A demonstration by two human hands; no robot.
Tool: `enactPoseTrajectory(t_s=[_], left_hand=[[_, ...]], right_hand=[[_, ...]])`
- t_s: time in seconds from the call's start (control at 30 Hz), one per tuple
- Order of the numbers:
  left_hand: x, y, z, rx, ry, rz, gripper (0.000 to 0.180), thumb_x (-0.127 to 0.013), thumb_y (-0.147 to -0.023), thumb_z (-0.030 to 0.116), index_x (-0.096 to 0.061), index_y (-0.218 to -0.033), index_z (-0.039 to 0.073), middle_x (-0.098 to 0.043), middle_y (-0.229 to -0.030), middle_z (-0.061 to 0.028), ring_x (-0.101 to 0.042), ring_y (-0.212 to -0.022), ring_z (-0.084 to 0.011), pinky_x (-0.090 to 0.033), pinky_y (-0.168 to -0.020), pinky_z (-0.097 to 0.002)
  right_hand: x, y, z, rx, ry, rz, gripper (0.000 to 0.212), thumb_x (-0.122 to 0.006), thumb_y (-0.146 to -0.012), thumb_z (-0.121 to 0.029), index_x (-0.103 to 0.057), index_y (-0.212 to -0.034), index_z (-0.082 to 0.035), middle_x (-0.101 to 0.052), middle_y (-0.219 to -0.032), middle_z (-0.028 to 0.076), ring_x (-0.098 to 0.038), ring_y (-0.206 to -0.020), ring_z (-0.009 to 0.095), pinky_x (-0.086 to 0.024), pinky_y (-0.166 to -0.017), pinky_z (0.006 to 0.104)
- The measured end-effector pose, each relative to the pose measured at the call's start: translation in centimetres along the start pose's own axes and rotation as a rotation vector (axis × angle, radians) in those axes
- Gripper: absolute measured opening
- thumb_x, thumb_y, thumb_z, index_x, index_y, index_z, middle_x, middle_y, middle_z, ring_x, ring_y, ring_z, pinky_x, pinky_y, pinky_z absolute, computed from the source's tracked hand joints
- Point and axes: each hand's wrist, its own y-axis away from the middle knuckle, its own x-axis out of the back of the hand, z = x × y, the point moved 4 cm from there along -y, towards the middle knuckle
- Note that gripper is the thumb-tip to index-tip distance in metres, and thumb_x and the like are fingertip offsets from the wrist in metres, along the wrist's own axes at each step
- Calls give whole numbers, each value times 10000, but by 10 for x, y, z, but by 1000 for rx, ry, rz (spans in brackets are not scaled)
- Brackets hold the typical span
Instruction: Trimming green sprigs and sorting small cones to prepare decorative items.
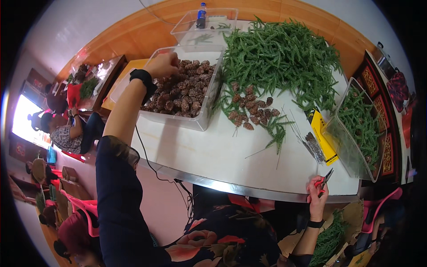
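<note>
My left hand [162, 66], with a dark band at its wrist, reaches over a clear plastic bin of brown pine cones [189, 91]. Its fingers curl downward at the far left of the cones; the tips are hidden, and I cannot see what they hold. At the table's front right, my right hand [316, 196] grips red-handled pliers [321, 181], dark jaws pointing up and right. A loose group of pine cones [253, 109] lies mid-table, beside a small green sprig [276, 132] with thin wire stems.
A large heap of green artificial sprigs [284, 58] fills the back right. Near the right edge are a yellow package [321, 135], a bundle of thin wires [312, 146] and a clear bin of greenery [362, 120]. Another clear bin [184, 32] with a bottle [201, 17] stands behind.
</note>
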Motion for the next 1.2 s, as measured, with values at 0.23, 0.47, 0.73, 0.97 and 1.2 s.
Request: enactPoseTrajectory(t_s=[0.23,0.47,0.73,0.97,1.2], left_hand=[[4,-25,-15,260,256,29,199,-636,-731,181,-661,-868,39,-669,-796,-147,-649,-804,-276,-504,-724,-360],[-36,-45,-2,11,-104,-5,254,-720,-672,210,-671,-847,32,-670,-774,-152,-650,-772,-268,-503,-712,-362],[-21,-50,-25,163,305,-98,203,-727,-713,144,-674,-888,55,-667,-786,-65,-631,-734,-197,-503,-647,-304],[-36,-43,-19,35,126,-19,210,-737,-691,129,-671,-873,49,-664,-768,-90,-632,-731,-196,-501,-631,-312],[-25,-42,-2,58,77,-146,237,-744,-701,148,-644,-891,50,-649,-748,-71,-621,-699,-168,-487,-595,-295]], right_hand=[[1,0,1,0,13,-5,238,-612,-883,-197,-502,-1053,-72,-510,-794,-11,-462,-644,30,-308,-402,139],[1,0,2,-8,-7,17,215,-602,-883,-161,-509,-1045,-55,-506,-776,-17,-441,-607,26,-328,-415,151],[0,0,-1,-2,3,28,198,-595,-883,-155,-514,-1034,-54,-508,-774,-17,-440,-601,27,-325,-412,151],[-1,0,-1,6,5,29,199,-598,-878,-155,-517,-1030,-54,-507,-779,-18,-449,-607,31,-331,-406,155],[0,0,1,-10,12,40,203,-600,-877,-155,-519,-1035,-56,-508,-780,-17,-455,-614,33,-332,-403,157]])
